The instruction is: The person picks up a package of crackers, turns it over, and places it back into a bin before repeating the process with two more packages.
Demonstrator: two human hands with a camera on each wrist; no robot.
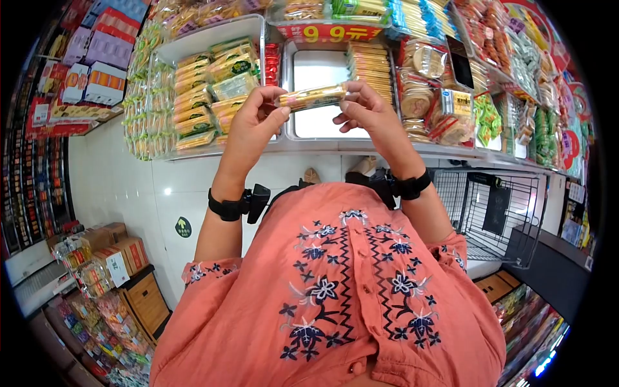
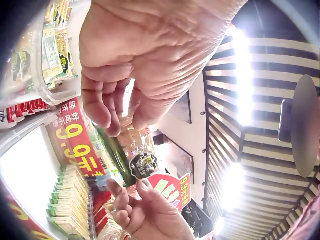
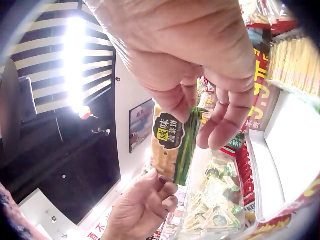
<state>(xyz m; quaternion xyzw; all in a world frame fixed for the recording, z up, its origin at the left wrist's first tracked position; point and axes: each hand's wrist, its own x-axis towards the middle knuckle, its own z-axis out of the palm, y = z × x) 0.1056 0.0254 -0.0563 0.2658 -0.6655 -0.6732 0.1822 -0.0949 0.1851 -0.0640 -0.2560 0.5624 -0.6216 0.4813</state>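
Note:
A slim biscuit packet (image 1: 313,97), clear with a green stripe and a dark printed label, is stretched level between both hands above the display bins. My left hand (image 1: 253,126) pinches one end between thumb and fingers. At the opposite end, the thumb and fingertips of my right hand (image 1: 375,117) pinch the wrapper. In the right wrist view the packet (image 3: 167,142) shows its label side, with the left hand (image 3: 142,206) below it. Behind the packet is a white-bottomed bin (image 1: 322,135) with a row of upright packets (image 1: 371,68) along its right side.
A clear bin (image 1: 263,39) of similar packets stands at the left. Round biscuit packs (image 1: 418,97) and a dark phone-like device (image 1: 460,61) are at the right. A red price sign (image 1: 335,32) runs along the back. A wire shopping cart (image 1: 522,226) stands by my right arm.

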